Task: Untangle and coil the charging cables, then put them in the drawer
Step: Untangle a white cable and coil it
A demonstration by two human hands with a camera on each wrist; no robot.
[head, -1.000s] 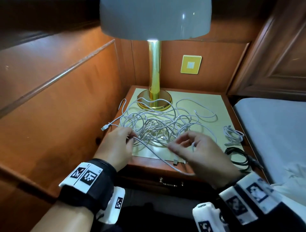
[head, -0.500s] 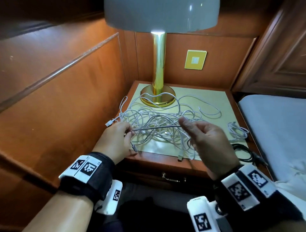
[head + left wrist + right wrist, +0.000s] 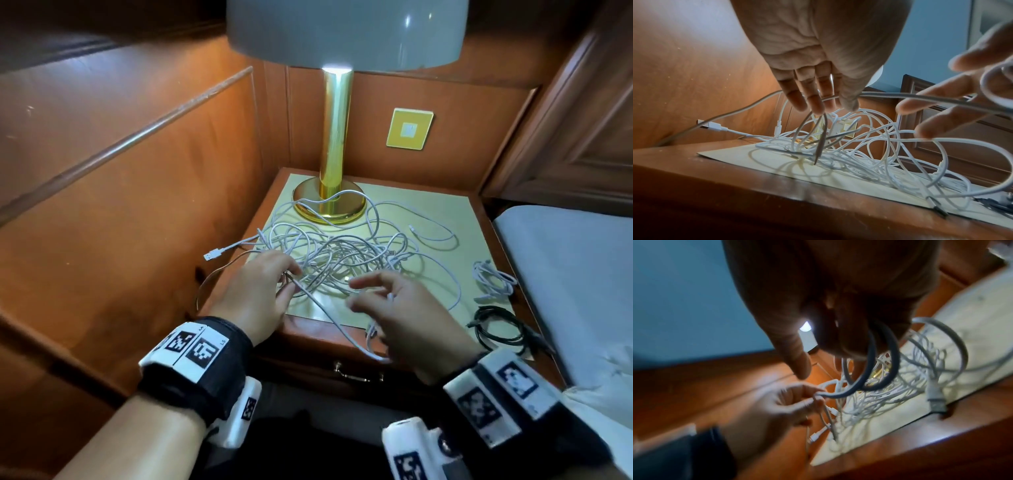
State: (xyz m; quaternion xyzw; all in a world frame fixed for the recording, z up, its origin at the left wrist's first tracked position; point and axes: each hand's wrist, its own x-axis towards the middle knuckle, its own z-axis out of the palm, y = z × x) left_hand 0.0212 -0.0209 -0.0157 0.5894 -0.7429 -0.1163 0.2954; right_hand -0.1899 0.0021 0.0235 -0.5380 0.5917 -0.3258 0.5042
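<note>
A nightstand carries a lamp and a tangle of white cables sprawled across its top, spreading mostly left to right. The left hand pinches one strand at the tangle's left edge. The right hand has a loop of that cable round its curled fingers; the strand runs between both hands. One plug points left, past the edge.

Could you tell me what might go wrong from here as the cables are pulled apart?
The white tangle loops around the lamp base; a hard pull by the left hand or right hand might tighten knots or tug the lamp. A USB plug overhangs the nightstand's left edge and could slip off.
</note>
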